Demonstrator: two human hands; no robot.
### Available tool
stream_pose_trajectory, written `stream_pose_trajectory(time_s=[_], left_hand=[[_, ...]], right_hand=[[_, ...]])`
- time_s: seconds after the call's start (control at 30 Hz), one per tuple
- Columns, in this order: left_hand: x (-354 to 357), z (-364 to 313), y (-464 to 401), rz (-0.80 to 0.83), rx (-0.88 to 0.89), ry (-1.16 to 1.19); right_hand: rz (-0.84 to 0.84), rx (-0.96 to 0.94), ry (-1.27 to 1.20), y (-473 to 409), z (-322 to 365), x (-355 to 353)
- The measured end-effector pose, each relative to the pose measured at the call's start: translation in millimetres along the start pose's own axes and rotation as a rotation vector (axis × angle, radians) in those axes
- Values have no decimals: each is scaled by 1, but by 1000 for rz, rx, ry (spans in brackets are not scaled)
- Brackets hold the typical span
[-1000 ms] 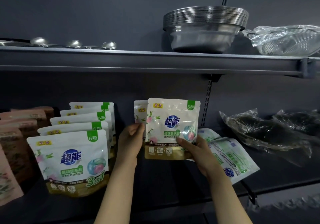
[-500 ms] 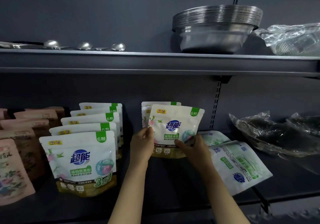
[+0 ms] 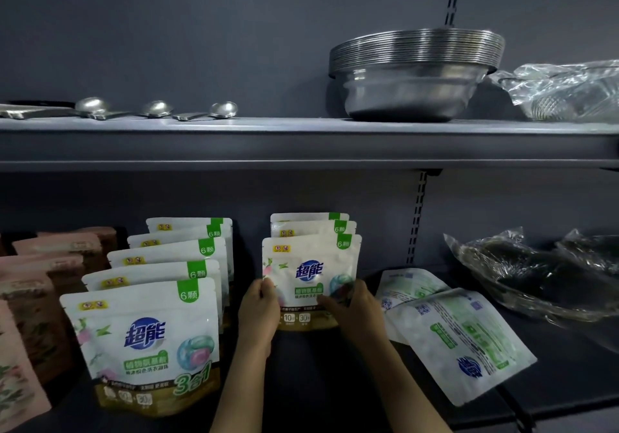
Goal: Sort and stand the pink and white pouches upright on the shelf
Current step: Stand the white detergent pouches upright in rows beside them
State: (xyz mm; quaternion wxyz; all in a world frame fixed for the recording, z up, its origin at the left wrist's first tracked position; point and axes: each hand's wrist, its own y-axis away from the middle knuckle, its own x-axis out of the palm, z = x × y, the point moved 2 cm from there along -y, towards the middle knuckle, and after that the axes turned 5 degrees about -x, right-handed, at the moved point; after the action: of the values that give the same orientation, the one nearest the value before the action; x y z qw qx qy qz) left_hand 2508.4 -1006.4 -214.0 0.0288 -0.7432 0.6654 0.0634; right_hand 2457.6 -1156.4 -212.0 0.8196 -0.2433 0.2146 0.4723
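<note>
A white pouch [image 3: 310, 270] stands upright on the dark lower shelf [image 3: 321, 379], at the front of a short row with two more white pouches [image 3: 311, 223] behind it. My left hand [image 3: 258, 315] pinches its left edge and my right hand [image 3: 355, 312] holds its lower right part. To the left stands a longer row of several upright white pouches [image 3: 147, 342]. Pink pouches [image 3: 40, 285] stand in rows at the far left. Two white pouches [image 3: 459, 345] lie flat, backs up, to the right of my hands.
Clear plastic bags with dark contents [image 3: 536, 275] lie at the right of the lower shelf. The upper shelf [image 3: 301, 144] carries metal spoons [image 3: 157, 110], a stack of steel bowls [image 3: 415, 74] and a plastic-wrapped item [image 3: 566, 90].
Both hands have carried the white pouch back and down onto the shelf, in front of the pouches standing behind it. The camera has shifted slightly left.
</note>
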Motion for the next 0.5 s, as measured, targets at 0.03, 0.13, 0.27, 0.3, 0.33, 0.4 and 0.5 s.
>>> stream_pose_trajectory(time_s=[0.03,0.13,0.27,0.3,0.33,0.4,0.5], left_hand=[[3,3,-1,9,-10,4],[14,9,-3,28,-10,15],[23,10,-6,39,-15,13],[23,10,-7,34,-19,8],[23,10,-8,28,-21,6],[23,10,-10,24,-26,9],[23,11,-9,26,-30,15]], right_hand=[[3,11,-6,-1,-3,1],[-9,37,-69,-3,-9,1],[-22,57,-86,-9,-14,1],[-19,58,-82,-10,-14,1],[-16,59,-77,-11,-14,1],[-13,55,-74,-13,-15,1],[-14,43,-82,-13,-15,2]])
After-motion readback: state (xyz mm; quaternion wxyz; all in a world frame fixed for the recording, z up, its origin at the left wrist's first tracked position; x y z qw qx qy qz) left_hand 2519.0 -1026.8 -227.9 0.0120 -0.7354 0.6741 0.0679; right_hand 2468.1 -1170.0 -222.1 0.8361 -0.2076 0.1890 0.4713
